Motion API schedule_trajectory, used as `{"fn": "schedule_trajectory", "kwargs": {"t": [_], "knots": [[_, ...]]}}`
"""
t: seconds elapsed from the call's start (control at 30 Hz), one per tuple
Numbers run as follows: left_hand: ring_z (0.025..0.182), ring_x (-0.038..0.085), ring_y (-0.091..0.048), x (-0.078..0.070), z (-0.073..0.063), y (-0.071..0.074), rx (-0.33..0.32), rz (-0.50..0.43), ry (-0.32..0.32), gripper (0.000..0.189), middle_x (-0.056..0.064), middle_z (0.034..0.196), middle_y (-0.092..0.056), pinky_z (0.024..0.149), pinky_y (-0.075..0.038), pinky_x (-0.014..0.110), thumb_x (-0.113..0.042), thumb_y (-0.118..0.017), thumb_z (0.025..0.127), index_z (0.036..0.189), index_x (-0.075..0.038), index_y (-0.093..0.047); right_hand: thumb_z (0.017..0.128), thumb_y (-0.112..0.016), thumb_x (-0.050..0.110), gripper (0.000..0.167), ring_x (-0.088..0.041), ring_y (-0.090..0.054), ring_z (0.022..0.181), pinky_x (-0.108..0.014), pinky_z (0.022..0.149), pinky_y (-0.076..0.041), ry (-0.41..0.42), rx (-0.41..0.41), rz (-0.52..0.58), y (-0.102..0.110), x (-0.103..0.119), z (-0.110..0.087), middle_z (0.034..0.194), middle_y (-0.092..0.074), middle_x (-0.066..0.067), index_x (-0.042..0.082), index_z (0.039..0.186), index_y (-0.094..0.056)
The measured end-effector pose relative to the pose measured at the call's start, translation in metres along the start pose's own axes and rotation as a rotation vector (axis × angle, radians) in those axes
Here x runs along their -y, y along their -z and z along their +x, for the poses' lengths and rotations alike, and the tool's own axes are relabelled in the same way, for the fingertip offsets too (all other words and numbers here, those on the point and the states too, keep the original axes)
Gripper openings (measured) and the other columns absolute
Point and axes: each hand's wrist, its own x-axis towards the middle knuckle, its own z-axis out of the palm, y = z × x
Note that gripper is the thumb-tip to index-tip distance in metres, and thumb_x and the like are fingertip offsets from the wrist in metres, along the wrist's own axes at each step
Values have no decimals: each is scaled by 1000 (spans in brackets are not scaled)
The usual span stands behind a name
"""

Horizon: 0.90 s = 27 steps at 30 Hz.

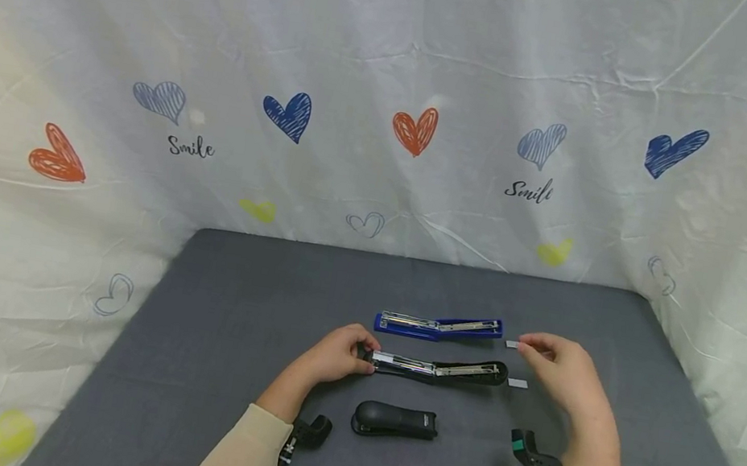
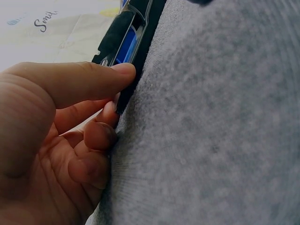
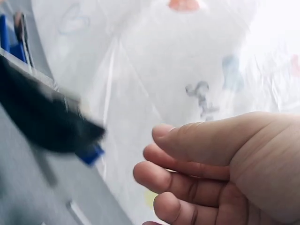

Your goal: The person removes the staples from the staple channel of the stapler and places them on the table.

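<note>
My left hand [image 1: 341,354] pinches the left end of a black stapler [image 1: 397,363] that lies spread out, its metal staple channel facing up. In the left wrist view, the thumb [image 2: 101,82] presses on the stapler's dark end with the fingers underneath. My right hand [image 1: 560,369] is by the right end of a blue stapler [image 1: 406,324], also folded open. Its fingertips are right at a small pale staple strip [image 1: 511,344]. In the right wrist view, the fingers [image 3: 152,177] are loosely bent, with nothing visible between them and the thumb.
A second staple strip [image 1: 517,383] lies just right of the black stapler. Nearer the front, a closed black stapler [image 1: 395,421] rests on the grey table [image 1: 229,406]. Behind the table hangs a white sheet [image 1: 377,22] printed with hearts.
</note>
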Motion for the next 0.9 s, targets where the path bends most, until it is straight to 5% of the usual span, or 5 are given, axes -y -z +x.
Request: {"fn": "schedule_trajectory", "kwargs": {"t": [0.4,0.9], "knots": [[65,11,-48,-2,-2,-1,-8,-24,9,26,-1,99,-59,59,-42,27,-11,-86,83,107,-9,-76,102,-66,20,27,-20,-48,70,-33,60,-41,220,-7,91,-32,41,2,87,-57,-2,4,123,-72],[67,11,-49,0,0,0,-3,-19,13,27,-1,100,-60,60,-43,28,-11,-86,83,109,-10,-76,98,-71,15,24,-14,-49,72,-31,64,-44,360,57,61,-69,65,7,95,-61,2,5,120,-74]]}}
